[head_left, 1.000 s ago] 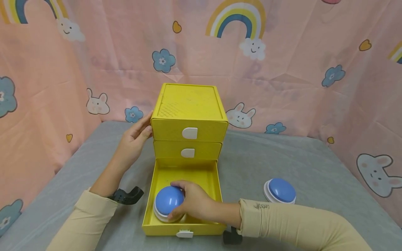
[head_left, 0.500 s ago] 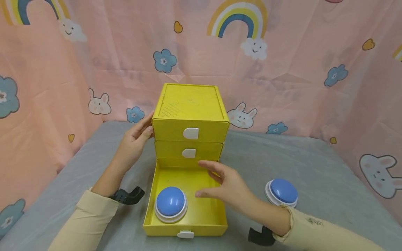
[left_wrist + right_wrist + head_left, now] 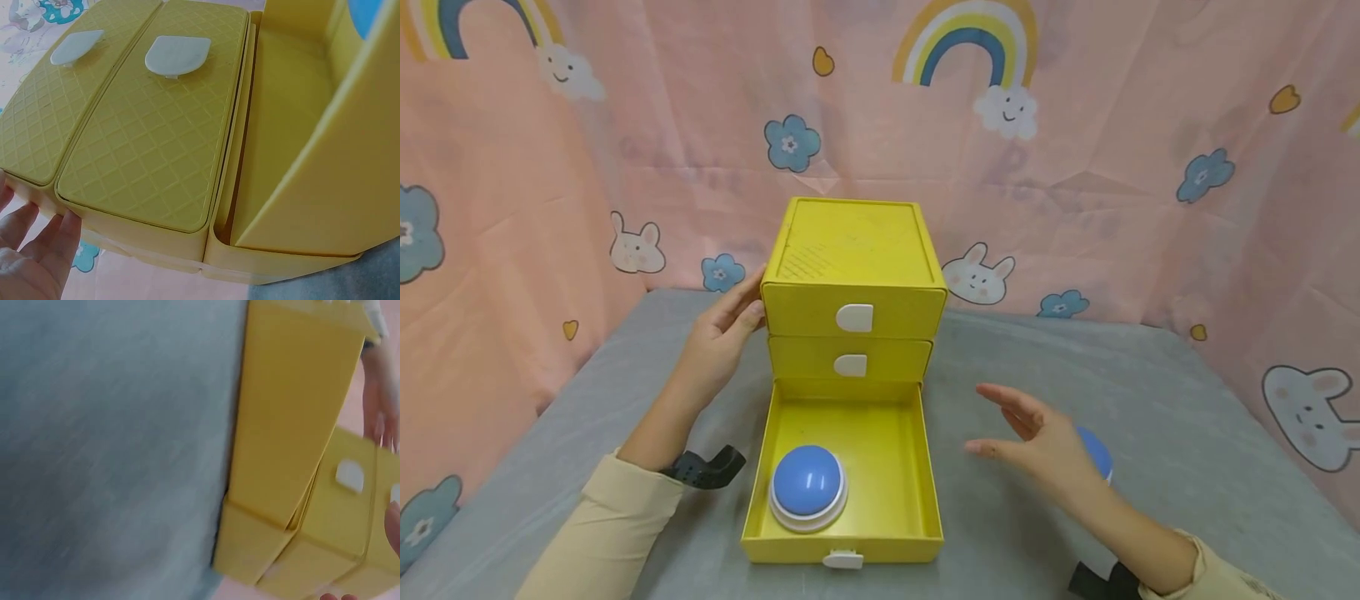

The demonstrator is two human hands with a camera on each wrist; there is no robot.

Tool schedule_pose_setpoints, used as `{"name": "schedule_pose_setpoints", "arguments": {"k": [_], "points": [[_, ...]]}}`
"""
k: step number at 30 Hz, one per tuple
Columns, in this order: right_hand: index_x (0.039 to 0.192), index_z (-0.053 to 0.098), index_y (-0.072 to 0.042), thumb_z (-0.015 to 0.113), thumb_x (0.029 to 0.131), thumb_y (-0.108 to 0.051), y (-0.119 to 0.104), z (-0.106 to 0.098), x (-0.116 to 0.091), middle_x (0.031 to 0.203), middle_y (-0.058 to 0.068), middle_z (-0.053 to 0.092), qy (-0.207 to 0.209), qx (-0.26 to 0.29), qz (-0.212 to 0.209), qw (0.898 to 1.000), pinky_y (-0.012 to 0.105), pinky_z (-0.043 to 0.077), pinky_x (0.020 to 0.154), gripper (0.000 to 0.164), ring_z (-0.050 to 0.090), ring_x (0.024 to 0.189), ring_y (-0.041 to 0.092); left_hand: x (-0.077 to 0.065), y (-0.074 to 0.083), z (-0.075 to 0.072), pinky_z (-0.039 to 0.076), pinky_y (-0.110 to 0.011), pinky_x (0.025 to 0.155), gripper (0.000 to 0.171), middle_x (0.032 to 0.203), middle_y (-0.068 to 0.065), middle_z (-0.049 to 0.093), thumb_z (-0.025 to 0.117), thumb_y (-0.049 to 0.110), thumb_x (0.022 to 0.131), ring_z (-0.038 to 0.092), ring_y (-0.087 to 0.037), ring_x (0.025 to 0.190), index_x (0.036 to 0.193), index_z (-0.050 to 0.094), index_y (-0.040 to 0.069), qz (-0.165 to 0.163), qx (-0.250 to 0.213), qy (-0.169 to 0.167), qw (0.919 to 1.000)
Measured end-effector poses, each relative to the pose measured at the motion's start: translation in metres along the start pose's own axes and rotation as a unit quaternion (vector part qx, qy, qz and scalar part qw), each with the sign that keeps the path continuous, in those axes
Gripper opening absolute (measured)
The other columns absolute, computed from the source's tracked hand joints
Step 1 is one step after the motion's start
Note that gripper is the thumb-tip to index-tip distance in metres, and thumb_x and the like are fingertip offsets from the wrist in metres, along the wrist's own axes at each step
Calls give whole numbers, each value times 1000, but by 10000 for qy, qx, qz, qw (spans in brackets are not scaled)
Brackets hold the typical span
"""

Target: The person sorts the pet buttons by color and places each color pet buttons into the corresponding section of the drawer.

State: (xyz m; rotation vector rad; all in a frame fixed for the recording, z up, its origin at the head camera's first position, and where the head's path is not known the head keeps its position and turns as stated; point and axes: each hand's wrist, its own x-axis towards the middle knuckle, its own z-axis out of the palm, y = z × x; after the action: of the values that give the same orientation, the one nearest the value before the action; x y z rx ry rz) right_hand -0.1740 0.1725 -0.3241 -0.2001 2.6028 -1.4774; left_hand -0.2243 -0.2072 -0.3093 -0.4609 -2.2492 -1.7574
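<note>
A yellow drawer cabinet (image 3: pixel 853 246) stands in the middle of the head view, its lowest drawer (image 3: pixel 891 475) pulled out. Inside that drawer, at the front left, sits a blue dome push button (image 3: pixel 807 482) on a white base. My left hand (image 3: pixel 713 350) rests with extended fingers against the cabinet's upper left side; the left wrist view shows its fingers (image 3: pixel 53 244) touching the edge there. My right hand (image 3: pixel 1045 446) hovers right of the drawer, thumb and fingers spread, holding nothing. Behind it, a second blue push button (image 3: pixel 1097 452) is mostly hidden.
Grey cloth (image 3: pixel 1000 533) covers the table. A pink printed curtain (image 3: pixel 1075 183) hangs round the back and sides. The two upper drawers, each with a white pull tab (image 3: pixel 854 317), are closed.
My right hand has let go of the push button in the drawer and moved right, over the table towards the second button. My left hand has stayed at the cabinet's side.
</note>
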Motion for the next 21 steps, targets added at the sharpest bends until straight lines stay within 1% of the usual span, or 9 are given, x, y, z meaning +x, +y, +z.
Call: {"name": "schedule_pose_setpoints", "arguments": {"k": [2,3,6,9,11,15,17,19,21], "points": [[147,49,-17,81,82,-39,6,-7,0,155,6,45,279,-130,9,9995,40,38,113,76,35,148,33,0,1,0,46,-15,103,50,158,-5,41,42,24,108,49,3,126,157,32,25,-1,15,-3,10000],[147,49,-17,81,82,-40,8,-11,0,155,5,46,413,-166,46,9990,36,39,112,76,36,147,31,0,1,0,46,-15,103,50,158,-5,41,42,24,108,49,3,126,157,32,26,2,20,-10,10000],[147,49,-18,79,83,-44,16,-23,0,154,3,47,734,-153,268,9968,27,41,109,76,38,147,25,0,0,-1,46,-16,104,50,158,-3,41,42,24,108,49,2,127,156,32,27,-1,35,-38,10000],[149,47,-21,77,83,-48,22,-34,-1,156,1,45,867,-126,481,9950,24,41,109,77,36,147,23,0,-1,0,46,-14,103,50,158,-3,41,43,25,108,49,2,127,156,33,27,6,12,-40,10000],[149,48,-22,76,83,-49,26,-40,-2,156,-1,46,1012,-127,545,9933,23,42,108,76,37,147,23,0,-2,0,46,-12,102,50,158,-3,41,43,25,107,49,2,127,156,33,27,31,24,-36,10000],[148,49,-24,76,84,-49,34,-52,-4,153,-9,48,1282,-213,516,9902,6,44,98,73,39,146,17,1,-2,1,46,-11,102,50,158,-3,42,43,26,107,49,2,128,156,33,26,73,21,-26,10000],[149,48,-25,75,84,-49,38,-56,-4,154,-9,47,1320,-247,539,9895,2,43,95,74,38,146,17,1,-2,1,46,-12,102,50,157,-4,42,43,25,107,49,2,127,156,34,26,69,1,-19,10000],[151,45,-25,75,85,-50,41,-60,-2,157,-4,43,1299,-347,596,9891,3,43,96,76,37,147,21,1,-2,0,46,-13,103,50,157,-5,42,43,24,107,49,2,127,156,33,25,75,-17,-25,10000],[153,41,-23,74,85,-52,45,-63,1,160,2,38,1238,-436,698,9889,14,44,105,81,33,149,27,1,-2,-1,46,-13,103,50,157,-6,42,43,25,108,49,3,127,157,33,25,75,11,-26,10000]]}}
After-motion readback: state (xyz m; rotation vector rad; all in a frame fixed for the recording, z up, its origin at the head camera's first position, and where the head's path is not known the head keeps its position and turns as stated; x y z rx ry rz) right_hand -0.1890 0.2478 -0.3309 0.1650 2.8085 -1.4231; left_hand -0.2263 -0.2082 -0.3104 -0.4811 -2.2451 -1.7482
